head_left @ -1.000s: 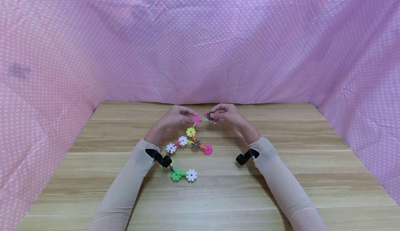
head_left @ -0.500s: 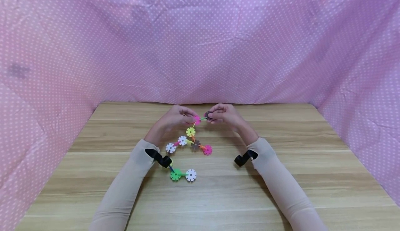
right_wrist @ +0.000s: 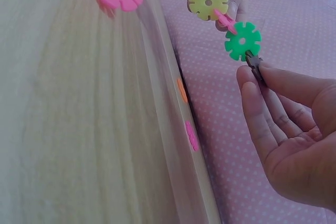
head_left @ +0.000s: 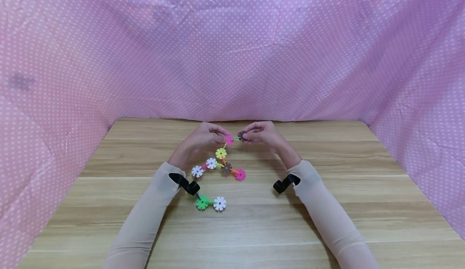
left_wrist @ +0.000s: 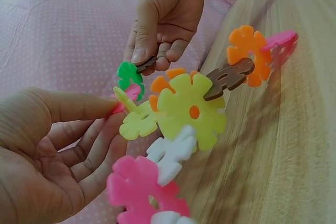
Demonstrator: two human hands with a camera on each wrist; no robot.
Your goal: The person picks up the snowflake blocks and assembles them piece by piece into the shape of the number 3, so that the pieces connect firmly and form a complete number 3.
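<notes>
Notched plastic snowflake discs, slotted together edge to edge, form a bent chain. My left hand (head_left: 208, 135) pinches a pink disc (left_wrist: 125, 99) near the chain's far end, between thumb and fingers. Between the hands, a green disc (right_wrist: 243, 41) joins the pink one to a brown disc (right_wrist: 254, 66). That brown disc is pinched between thumb and fingertips of my right hand (head_left: 265, 133). Below hang a yellow disc (head_left: 220, 153), another brown disc and a side branch ending in a pink disc (head_left: 240, 175). White discs continue toward my left wrist, which hides part of the chain.
A green disc (head_left: 202, 202) and a white disc (head_left: 219, 203) end the chain near the left forearm. The wooden table (head_left: 276, 228) meets a pink dotted cloth (head_left: 232, 51) behind. Orange (right_wrist: 181, 90) and pink pieces (right_wrist: 191, 136) show along the table's edge in the right wrist view.
My right hand has shifted slightly left with the brown disc, closer to the left hand. The lower chain has drifted slightly left. The left hand stays nearly still.
</notes>
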